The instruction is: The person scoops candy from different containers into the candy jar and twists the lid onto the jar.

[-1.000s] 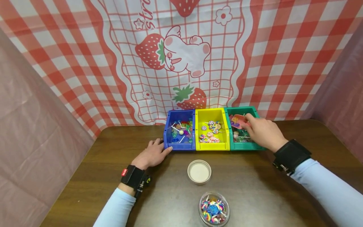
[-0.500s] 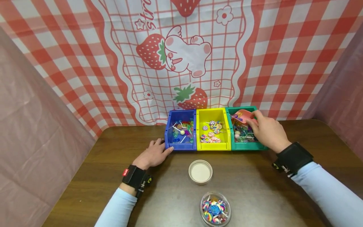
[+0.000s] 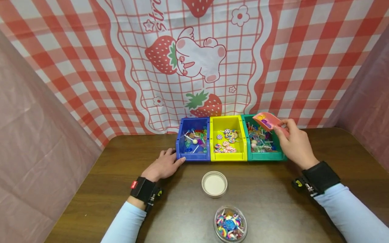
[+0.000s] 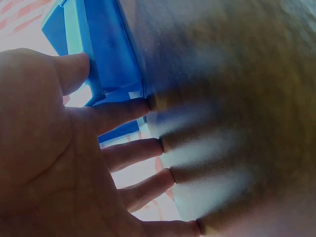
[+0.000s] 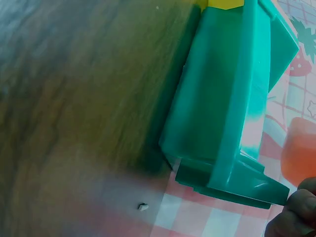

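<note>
the right hand (image 3: pixel 296 144) has its fingers curled round the scoop (image 3: pixel 272 120), candies (image 3: pixel 265 123) inside, above the green bin (image 3: pixel 266 156), at half past one from the dish (image 3: pixel 214 184). the left hand (image 3: pixel 163 166) is spread, thumb on the blue bin (image 3: pixel 196 157) at eleven o'clock, fingertips on the counter (image 3: pixel 103 189). the jar (image 3: pixel 215 229) sits at five o'clock.

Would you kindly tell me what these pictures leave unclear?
Head view: the grip end of the pink scoop, partly hidden by the right hand.
Right wrist view: part of the pink scoop, cut off by the right edge.
Right wrist view: what the green bin holds, hidden by its walls.
Right wrist view: the pale speck, too small to identify.
Left wrist view: what the blue bin holds, hidden by its walls.
</note>
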`<state>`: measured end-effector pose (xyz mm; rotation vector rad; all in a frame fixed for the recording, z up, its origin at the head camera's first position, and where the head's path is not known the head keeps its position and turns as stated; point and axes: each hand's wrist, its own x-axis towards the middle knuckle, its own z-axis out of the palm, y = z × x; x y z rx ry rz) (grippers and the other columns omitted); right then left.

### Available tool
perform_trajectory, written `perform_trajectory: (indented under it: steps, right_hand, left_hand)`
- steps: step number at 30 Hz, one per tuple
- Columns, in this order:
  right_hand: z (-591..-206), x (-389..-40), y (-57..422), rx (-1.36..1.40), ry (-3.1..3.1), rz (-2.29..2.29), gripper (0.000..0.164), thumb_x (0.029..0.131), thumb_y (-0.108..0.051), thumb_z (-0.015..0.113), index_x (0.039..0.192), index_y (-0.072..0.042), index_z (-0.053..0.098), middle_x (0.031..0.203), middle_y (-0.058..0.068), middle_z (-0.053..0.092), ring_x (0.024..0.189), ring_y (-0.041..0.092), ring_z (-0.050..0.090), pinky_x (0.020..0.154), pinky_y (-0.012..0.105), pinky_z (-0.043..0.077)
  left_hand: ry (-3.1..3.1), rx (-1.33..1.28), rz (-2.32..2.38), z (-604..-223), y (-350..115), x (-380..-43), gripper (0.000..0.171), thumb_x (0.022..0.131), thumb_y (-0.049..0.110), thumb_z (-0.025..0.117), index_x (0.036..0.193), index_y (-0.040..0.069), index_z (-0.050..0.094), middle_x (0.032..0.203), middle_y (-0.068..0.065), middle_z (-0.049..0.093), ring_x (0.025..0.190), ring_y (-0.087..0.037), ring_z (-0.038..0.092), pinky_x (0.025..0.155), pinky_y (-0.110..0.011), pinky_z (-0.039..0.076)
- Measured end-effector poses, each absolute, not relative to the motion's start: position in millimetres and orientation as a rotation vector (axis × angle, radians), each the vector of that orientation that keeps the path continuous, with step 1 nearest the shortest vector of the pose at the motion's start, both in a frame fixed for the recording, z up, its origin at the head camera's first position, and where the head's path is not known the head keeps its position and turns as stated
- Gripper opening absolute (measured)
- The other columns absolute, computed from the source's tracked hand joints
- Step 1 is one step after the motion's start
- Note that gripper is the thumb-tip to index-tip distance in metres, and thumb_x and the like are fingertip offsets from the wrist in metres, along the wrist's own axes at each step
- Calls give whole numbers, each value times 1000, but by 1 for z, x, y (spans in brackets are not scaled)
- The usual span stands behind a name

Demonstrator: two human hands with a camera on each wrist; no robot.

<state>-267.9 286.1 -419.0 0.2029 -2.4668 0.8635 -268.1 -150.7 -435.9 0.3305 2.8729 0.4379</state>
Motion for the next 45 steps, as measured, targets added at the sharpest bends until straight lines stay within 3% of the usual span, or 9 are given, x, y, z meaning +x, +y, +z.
perform_trajectory:
  steps: [13, 21, 25, 32, 37, 45]
  right_hand:
    - [-408, -262, 286, 257, -2390, 1087, 30, 104, -30, 55, 120, -5, 54, 73, 9, 44, 54, 18, 37, 47, 31, 28]
    - [-398, -255, 277, 315, -2432, 1220, 23, 103, -30, 57, 114, -10, 59, 64, 8, 38, 53, 20, 37, 49, 33, 27]
    - [-391, -247, 270, 409, -2461, 1285, 18, 102, -25, 59, 114, -10, 58, 62, 7, 37, 49, 20, 34, 45, 33, 28]
    - [-382, -233, 261, 616, -2474, 1453, 19, 101, -11, 60, 118, -8, 53, 69, 5, 49, 53, 20, 42, 45, 31, 37]
    - [-379, -227, 256, 818, -2444, 1522, 23, 97, 0, 61, 117, -7, 54, 65, 2, 43, 51, 19, 40, 46, 30, 37]
    - [-379, -223, 249, 925, -2426, 1544, 27, 94, 4, 63, 118, -7, 56, 64, 1, 42, 49, 18, 38, 46, 31, 35]
  left_hand:
    - [2871, 336, 439, -436, -152, -269, 65, 103, 57, 38, 147, 11, 51, 157, -15, 33, 139, -37, 30, 106, -59, 36]
    - [2866, 343, 435, -434, -153, -269, 66, 103, 58, 38, 147, 11, 51, 157, -15, 33, 139, -37, 30, 106, -59, 36]
    - [2871, 341, 434, -434, -153, -270, 66, 103, 58, 38, 146, 10, 52, 157, -15, 33, 139, -37, 31, 106, -59, 36]
    - [2866, 335, 434, -434, -153, -269, 65, 103, 57, 38, 146, 10, 52, 157, -15, 33, 139, -37, 31, 106, -59, 37]
    - [2860, 336, 432, -434, -152, -269, 66, 103, 57, 38, 146, 10, 52, 157, -15, 33, 139, -37, 30, 106, -59, 36]
    - [2859, 331, 423, -435, -153, -271, 66, 103, 58, 38, 145, 10, 54, 157, -15, 34, 139, -36, 31, 107, -58, 36]
